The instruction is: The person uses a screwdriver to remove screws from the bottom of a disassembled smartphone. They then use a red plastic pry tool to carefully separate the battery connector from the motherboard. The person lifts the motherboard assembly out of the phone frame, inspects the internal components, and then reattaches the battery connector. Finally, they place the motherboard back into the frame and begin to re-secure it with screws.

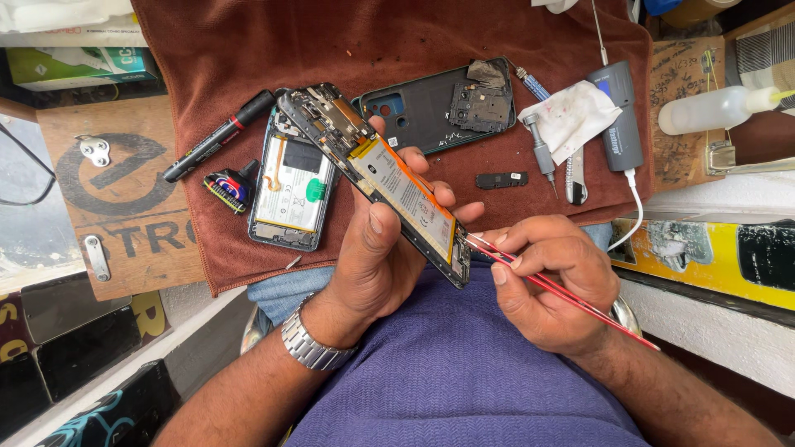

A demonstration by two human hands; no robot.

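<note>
My left hand grips an opened phone with its back off, tilted so the battery and circuit boards face me. My right hand pinches red tweezers, and their tips touch the lower end of that phone near its bottom edge. A second opened phone lies flat on the brown cloth just left of the held one. A dark green back cover rests on the cloth behind my fingers.
On the cloth lie a black marker, a small glue bottle, a small black part, screwdrivers, a white wipe and a grey tool with a cable. A plastic squeeze bottle lies at the right.
</note>
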